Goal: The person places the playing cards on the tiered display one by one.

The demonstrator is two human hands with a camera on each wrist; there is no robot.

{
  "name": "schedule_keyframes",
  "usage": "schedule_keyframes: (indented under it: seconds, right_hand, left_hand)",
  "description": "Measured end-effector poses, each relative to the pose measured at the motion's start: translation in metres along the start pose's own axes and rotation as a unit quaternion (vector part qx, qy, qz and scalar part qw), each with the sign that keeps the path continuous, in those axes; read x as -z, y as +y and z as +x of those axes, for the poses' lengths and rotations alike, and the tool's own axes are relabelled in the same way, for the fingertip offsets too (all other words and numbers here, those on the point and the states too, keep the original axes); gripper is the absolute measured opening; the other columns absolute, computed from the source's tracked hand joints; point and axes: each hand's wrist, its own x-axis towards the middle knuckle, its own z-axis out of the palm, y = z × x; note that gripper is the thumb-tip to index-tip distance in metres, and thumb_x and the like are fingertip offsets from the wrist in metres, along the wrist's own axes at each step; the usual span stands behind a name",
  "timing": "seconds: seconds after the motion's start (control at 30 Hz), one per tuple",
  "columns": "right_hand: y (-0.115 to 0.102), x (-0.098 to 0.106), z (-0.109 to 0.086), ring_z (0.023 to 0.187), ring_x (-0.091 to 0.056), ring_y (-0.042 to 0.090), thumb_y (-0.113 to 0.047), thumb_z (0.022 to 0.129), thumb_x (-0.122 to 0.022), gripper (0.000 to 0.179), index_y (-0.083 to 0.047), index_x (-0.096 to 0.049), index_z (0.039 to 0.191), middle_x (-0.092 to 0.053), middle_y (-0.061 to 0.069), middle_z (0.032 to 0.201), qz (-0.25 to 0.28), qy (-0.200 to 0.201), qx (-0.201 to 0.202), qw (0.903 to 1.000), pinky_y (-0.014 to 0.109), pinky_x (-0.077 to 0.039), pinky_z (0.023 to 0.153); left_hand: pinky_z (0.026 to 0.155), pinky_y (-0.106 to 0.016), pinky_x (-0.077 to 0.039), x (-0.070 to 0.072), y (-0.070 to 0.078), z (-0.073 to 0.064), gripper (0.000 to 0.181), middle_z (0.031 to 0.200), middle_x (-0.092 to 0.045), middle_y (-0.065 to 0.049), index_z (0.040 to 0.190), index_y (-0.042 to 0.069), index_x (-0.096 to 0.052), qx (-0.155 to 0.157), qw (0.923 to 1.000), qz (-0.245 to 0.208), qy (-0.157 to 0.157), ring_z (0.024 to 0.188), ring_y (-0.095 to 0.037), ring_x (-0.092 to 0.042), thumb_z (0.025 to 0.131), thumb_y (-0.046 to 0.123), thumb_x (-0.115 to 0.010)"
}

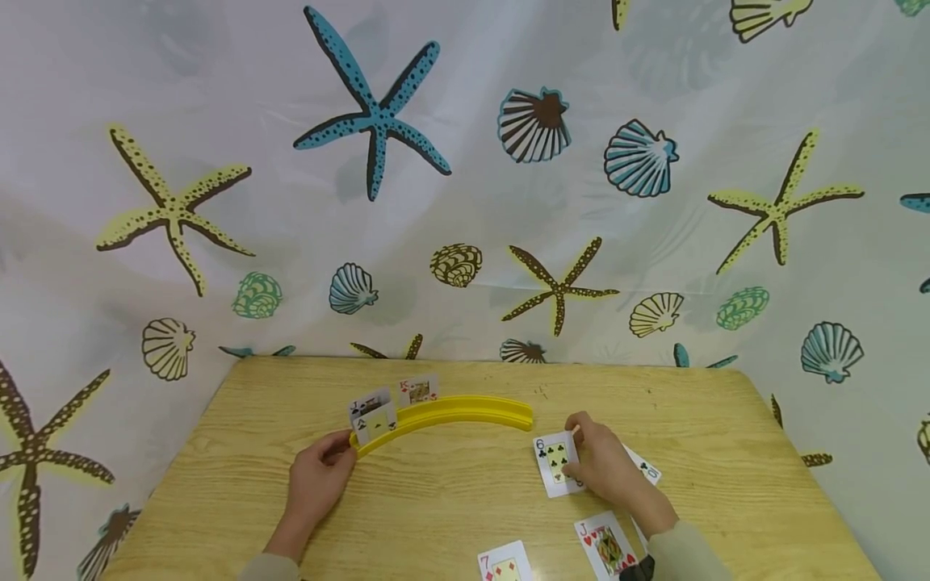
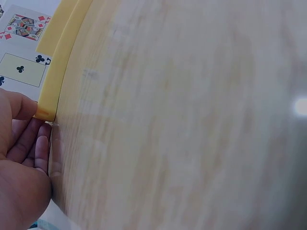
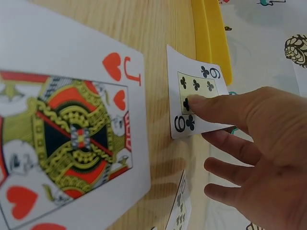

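Right hand point(image 1: 606, 461) pinching the six of clubs point(image 1: 555, 464) between thumb and fingers, near the right end of a curved yellow card holder point(image 1: 465, 410), left hand point(image 1: 320, 476) gripping its left end, ace of clubs point(image 1: 375, 425) standing in it, jack of hearts point(image 1: 608, 545) on the tabletop point(image 1: 436, 500).

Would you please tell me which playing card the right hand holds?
The six of clubs, pinched by the right hand; the other cards lie on the table, like the jack of hearts, or stand in the yellow holder.
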Motion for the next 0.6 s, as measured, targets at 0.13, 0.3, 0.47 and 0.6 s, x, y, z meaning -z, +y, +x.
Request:
schedule_keyframes:
  seconds: [0.13, 0.3, 0.47, 0.6]
  right_hand:
    - [-0.005, 0.002, -0.001, 0.082, -0.057, 0.017, 0.001, 0.093, -0.074, 0.039, -0.009, -0.055, 0.126, -0.067, 0.006, 0.099, 0.028, 0.004, 0.017, 0.9995, 0.033, -0.050, 0.074]
    - [-0.010, 0.005, 0.001, 0.085, -0.063, 0.015, 0.003, 0.097, -0.069, 0.033, -0.011, -0.056, 0.124, -0.070, 0.007, 0.098, 0.069, 0.013, 0.047, 0.9965, 0.040, -0.057, 0.081]
    - [-0.016, 0.009, 0.005, 0.088, -0.066, 0.015, 0.003, 0.098, -0.068, 0.032, -0.009, -0.056, 0.126, -0.069, 0.006, 0.097, 0.101, 0.016, 0.064, 0.9928, 0.036, -0.058, 0.081]
    - [-0.023, 0.011, 0.009, 0.087, -0.067, 0.014, 0.003, 0.099, -0.067, 0.033, -0.011, -0.056, 0.127, -0.068, 0.007, 0.100, 0.117, 0.016, 0.062, 0.9911, 0.029, -0.055, 0.075]
  left_hand:
    - [0.079, -0.011, -0.052, 0.000, 0.000, 0.000, 0.033, 0.127, -0.075, -0.020, 0.132, 0.002, -0.071, 0.002, 1.0000, 0.002, -0.001, 0.096, -0.006, -0.069, 0.101, 0.010, -0.064]
    - [0.079, -0.011, -0.052, 0.001, 0.001, 0.000, 0.034, 0.127, -0.075, -0.019, 0.133, 0.003, -0.071, 0.008, 1.0000, 0.002, -0.002, 0.096, -0.004, -0.068, 0.101, 0.011, -0.064]
    - [0.080, -0.011, -0.052, 0.001, 0.001, 0.000, 0.034, 0.127, -0.075, -0.019, 0.133, 0.002, -0.071, 0.005, 1.0000, 0.001, -0.002, 0.095, -0.002, -0.067, 0.101, 0.010, -0.064]
    - [0.079, -0.011, -0.052, 0.001, 0.002, 0.000, 0.033, 0.126, -0.075, -0.020, 0.132, 0.001, -0.071, 0.003, 1.0000, 0.001, 0.002, 0.094, -0.003, -0.068, 0.100, 0.010, -0.065]
